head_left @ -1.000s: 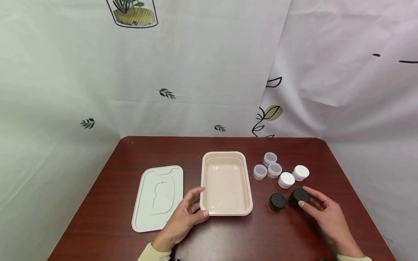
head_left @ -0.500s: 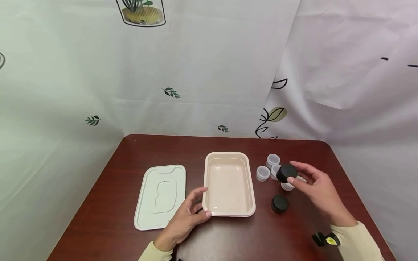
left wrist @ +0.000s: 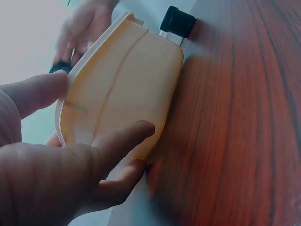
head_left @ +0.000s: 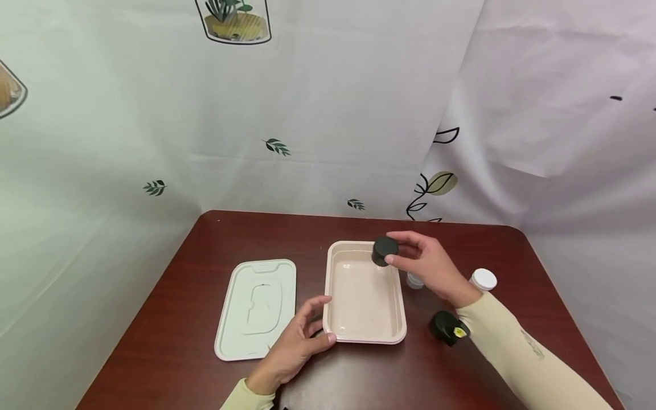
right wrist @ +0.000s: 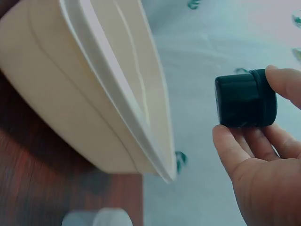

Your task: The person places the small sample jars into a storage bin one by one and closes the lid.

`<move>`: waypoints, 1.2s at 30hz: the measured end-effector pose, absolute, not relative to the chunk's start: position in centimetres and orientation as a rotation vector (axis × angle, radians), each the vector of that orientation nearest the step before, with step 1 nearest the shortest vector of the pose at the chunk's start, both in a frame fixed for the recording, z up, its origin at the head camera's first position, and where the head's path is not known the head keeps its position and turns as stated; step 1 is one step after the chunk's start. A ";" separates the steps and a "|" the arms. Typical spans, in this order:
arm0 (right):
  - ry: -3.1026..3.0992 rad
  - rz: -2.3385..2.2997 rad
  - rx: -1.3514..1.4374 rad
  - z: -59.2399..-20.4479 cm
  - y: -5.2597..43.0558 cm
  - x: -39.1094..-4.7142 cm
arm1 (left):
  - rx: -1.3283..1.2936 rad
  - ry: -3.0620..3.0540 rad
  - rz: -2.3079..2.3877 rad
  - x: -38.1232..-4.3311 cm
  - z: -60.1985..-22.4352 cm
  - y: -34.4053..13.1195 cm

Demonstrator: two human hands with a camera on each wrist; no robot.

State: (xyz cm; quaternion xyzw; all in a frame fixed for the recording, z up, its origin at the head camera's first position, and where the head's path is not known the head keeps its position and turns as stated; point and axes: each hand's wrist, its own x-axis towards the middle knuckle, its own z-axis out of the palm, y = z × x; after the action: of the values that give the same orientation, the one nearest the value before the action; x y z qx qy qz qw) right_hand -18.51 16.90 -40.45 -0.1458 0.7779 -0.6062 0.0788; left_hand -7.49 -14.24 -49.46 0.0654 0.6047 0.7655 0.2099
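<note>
Okay, so the black jar [head_left: 384, 251] is up by the far right corner of the tray [head_left: 365, 302], not touching it.
Right hand [head_left: 429, 261] is way nearer, thumb and fingers pinching it; left hand [head_left: 293, 344], fingers loosely spread, rests against the near left corner. Tray's long axis runs near to far.

The left hand [head_left: 292, 344] is resting low, its thumb [head_left: 322, 343] and fingers [head_left: 311, 308] spreading apart, while the right hand [head_left: 430, 266] is hovering beyond it, thumb and fingertips pinching, and the right forearm [head_left: 528, 350] is stretching diagonally inward behind the wrist [head_left: 466, 296].
</note>
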 end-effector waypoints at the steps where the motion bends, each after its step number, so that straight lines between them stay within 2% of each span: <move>1: 2.309 -1.809 -0.424 -40.6 16.4 -19.0 | 0.184 1.683 2.127 -7.5 -49.5 -14.2; 12: 2.261 -1.653 -0.320 -43.5 12.3 -22.1 | 0.231 1.671 2.115 -7.4 -49.4 -13.7; 30: 2.580 -1.274 -0.346 -45.5 8.8 -21.8 | 0.212 1.649 2.123 -7.0 -49.2 -14.1; 36: 2.563 -1.251 -0.459 -46.1 8.2 -22.1 | 0.212 1.647 2.128 -7.0 -49.1 -14.3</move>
State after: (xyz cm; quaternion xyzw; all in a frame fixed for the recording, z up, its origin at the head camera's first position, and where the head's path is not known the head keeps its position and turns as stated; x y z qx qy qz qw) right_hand -22.09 8.20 -46.14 -0.1576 0.8802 -0.4296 0.1260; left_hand -6.96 -14.29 -49.05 0.0768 0.5952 0.7692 0.2194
